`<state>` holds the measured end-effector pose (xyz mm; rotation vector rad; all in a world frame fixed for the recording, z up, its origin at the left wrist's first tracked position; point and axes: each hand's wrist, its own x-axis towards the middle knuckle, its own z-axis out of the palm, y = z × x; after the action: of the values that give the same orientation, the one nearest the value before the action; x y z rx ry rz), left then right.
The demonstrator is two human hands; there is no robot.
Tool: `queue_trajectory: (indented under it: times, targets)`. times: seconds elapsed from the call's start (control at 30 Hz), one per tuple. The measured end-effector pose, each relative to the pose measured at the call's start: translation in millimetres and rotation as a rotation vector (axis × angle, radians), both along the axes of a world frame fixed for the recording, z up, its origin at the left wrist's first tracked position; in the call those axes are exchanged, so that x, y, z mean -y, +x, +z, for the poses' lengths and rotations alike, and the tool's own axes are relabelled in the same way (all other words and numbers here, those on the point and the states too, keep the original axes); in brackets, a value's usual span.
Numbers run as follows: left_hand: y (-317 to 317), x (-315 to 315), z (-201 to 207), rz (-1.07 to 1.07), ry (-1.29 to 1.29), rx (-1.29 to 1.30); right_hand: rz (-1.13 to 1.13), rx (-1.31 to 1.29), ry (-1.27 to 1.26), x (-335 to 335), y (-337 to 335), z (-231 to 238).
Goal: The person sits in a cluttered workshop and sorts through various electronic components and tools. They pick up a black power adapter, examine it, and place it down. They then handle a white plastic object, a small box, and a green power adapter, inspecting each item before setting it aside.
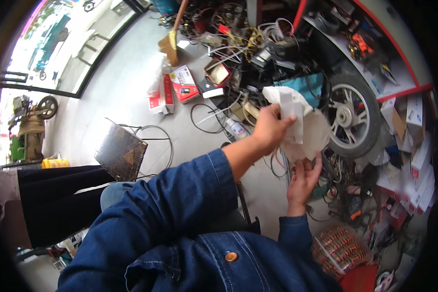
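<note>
The white crumpled wrapping (297, 124) is held up in front of the scooter wheel (348, 117) — the left hand (270, 129) has its grip closed on the upper part, while the right hand (304, 177) spreads open beneath, fingertips touching the lower edge. It looks partly unfolded. Left of the wheel lie tangled cables (238, 29) and red boxes (173, 90) on the floor — clutter all around.
</note>
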<state>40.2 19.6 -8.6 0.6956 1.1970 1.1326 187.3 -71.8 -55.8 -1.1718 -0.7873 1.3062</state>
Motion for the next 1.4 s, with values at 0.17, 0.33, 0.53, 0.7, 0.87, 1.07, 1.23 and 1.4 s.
queue_trajectory:
  times: [0.17,0.33,0.53,0.7,0.87,1.07,1.23,1.4]
  targets:
    - [-116,-13,-18,0.306,0.128,-0.049,0.201,0.133,-0.129,29,-20,-5]
    - [-236,51,-84,0.613,-0.186,-0.348,0.433,0.18,-0.454,72,-5,-26]
    - [-314,116,-68,0.549,-0.18,-0.572,0.301,0.321,-0.424,60,6,23]
    - [-314,142,8,0.616,0.047,0.111,0.649,0.267,-0.128,-18,-60,88]
    - [-329,170,45,0.597,0.206,0.375,1.23,-0.061,-0.147,-28,-248,138]
    - [-374,192,42,0.924,0.487,-0.473,0.979,-0.051,-0.208,11,-377,125]
    - [-395,210,51,0.732,0.623,-1.339,1.305,-0.129,0.012,41,-415,125]
    - [-399,207,43,0.597,0.509,-1.416,1.034,-0.195,-0.166,48,-439,112]
